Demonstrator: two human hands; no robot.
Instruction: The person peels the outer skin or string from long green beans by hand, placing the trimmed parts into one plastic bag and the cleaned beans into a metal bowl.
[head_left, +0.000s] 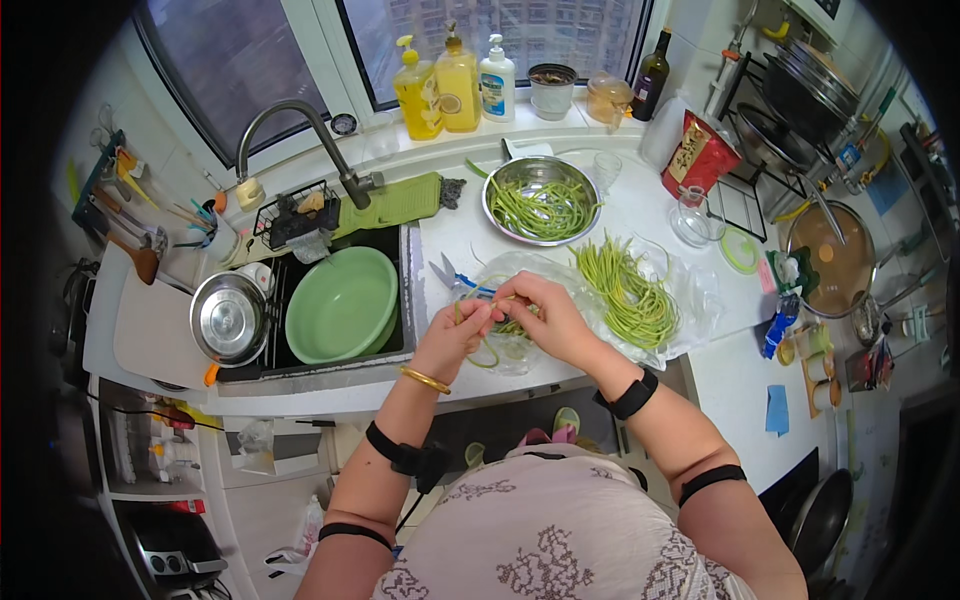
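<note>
My left hand (452, 336) and my right hand (551, 316) meet over the front of the counter, their fingertips pinching a thin green long bean (491, 354) that hangs in a loop below the left fingers. Under the hands lies a clear plastic bag (517, 264) with some bean pieces on it, partly hidden by my fingers. Blue-handled scissors (447, 271) lie just behind my left hand, blades apart. A bundle of long beans (630, 296) rests on the plastic to the right. Farther back, a stainless steel bowl (541, 238) holds shorter bean pieces.
On the left, a green basin (341, 304) sits in the sink beneath a curved faucet (300, 109), beside a steel pot (228, 318). Behind the bowl lies a cleaver (529, 148). A glass jar (697, 221) and a red pouch (697, 154) stand back right.
</note>
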